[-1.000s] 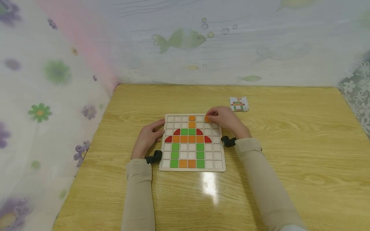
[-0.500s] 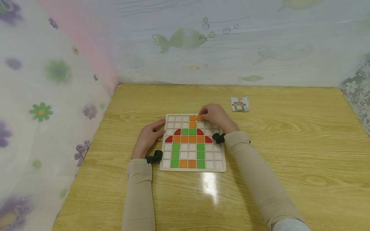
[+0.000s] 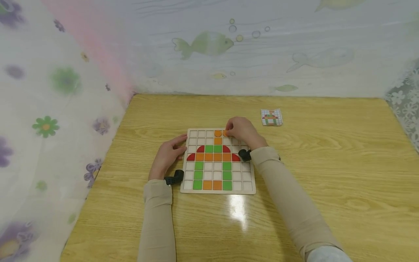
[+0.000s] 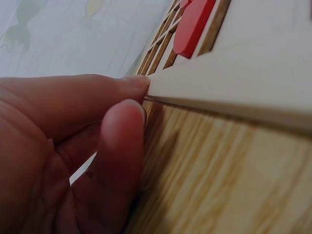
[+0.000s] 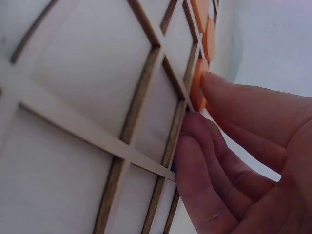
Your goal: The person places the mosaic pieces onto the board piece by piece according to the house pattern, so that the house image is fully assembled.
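The wooden grid board (image 3: pixel 217 192) lies flat on the table. Red quarter-round pieces, green squares and orange squares fill part of its cells. At its left edge rests my left hand (image 3: pixel 165 158), fingers loosely extended; the left wrist view shows a fingertip against the rim, close to a red piece (image 4: pixel 192 29). Over the top row, my right hand (image 3: pixel 244 131) pinches an orange tile (image 3: pixel 225 133) beside a round orange piece (image 3: pixel 218 133). Its thumb and fingers cover much of that tile. In the right wrist view the tile (image 5: pixel 199 85) sits at a grid cell.
A small printed card (image 3: pixel 271 117) with a similar coloured pattern lies behind the board to the right. The wood-grain table (image 3: pixel 343 163) meets a fish-printed curtain (image 3: pixel 209 65) at the back and a flowered one (image 3: pixel 46 163) at the left.
My right hand has moved left along the top row, bringing the orange tile next to the round orange piece, then stays there. My left hand has kept its place at the board's edge.
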The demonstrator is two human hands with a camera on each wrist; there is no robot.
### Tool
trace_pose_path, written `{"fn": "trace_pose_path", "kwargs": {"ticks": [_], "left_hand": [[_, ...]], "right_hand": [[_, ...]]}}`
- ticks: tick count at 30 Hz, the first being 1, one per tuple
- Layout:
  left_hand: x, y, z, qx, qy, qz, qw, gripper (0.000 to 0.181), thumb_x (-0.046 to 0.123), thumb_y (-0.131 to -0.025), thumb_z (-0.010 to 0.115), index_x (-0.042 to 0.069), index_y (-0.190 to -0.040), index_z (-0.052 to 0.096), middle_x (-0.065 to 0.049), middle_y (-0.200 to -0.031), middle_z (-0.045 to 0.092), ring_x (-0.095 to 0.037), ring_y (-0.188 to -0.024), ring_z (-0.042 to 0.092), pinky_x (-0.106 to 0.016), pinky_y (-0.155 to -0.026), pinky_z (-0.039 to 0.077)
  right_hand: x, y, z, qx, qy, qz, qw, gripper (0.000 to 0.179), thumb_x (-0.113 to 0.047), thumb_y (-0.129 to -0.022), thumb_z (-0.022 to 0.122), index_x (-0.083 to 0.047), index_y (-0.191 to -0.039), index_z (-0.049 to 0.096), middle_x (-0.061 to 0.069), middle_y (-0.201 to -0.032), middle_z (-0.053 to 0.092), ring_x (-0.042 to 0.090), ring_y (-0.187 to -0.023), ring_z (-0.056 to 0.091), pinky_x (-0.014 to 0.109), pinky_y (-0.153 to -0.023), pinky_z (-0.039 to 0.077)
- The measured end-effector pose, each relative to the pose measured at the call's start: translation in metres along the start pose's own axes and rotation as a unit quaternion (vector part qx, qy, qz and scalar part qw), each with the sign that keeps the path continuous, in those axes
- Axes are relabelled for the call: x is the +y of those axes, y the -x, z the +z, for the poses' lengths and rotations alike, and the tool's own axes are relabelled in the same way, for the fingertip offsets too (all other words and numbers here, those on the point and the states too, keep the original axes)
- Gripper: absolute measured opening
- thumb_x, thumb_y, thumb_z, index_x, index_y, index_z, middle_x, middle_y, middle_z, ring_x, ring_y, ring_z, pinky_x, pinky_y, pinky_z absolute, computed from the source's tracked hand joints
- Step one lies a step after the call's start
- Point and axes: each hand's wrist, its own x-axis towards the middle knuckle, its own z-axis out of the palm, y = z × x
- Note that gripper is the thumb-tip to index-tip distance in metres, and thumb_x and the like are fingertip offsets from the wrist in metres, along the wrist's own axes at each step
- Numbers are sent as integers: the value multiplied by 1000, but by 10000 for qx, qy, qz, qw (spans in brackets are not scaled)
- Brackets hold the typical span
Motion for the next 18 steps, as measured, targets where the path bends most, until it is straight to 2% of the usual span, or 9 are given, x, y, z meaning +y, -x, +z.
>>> {"fn": "trace_pose_path", "kwargs": {"ticks": [6,10,15,18], "left_hand": [[1,-4,3,-49,24,21,10000,41,20,-87,59,31,-126,51,9,-121,51,-18,-70,55,-29,-63,50],[1,-5,4,-10,-15,-30,10000,41,23,-87,59,32,-126,51,0,-107,58,-19,-67,55,-30,-65,48],[2,2,-1,322,-132,-123,9993,35,29,-89,56,32,-124,53,-6,-90,57,-20,-62,57,-30,-63,46],[5,9,-12,448,-316,-118,9984,34,32,-91,51,31,-124,53,-8,-91,59,-23,-65,59,-33,-62,47]], "right_hand": [[4,1,0,125,-50,99,9999,15,-22,-86,59,-10,-94,63,5,-94,60,22,-79,51,34,-71,43],[8,11,-1,323,-245,-39,9992,18,-25,-89,53,-12,-98,63,3,-93,58,20,-79,50,34,-70,43],[7,42,-12,524,-65,-358,9980,23,-27,-90,52,-12,-103,62,2,-97,57,18,-84,52,34,-71,44],[13,66,-22,603,289,-336,9972,27,-30,-90,52,-12,-108,61,3,-102,55,19,-88,54,35,-72,45]]}}
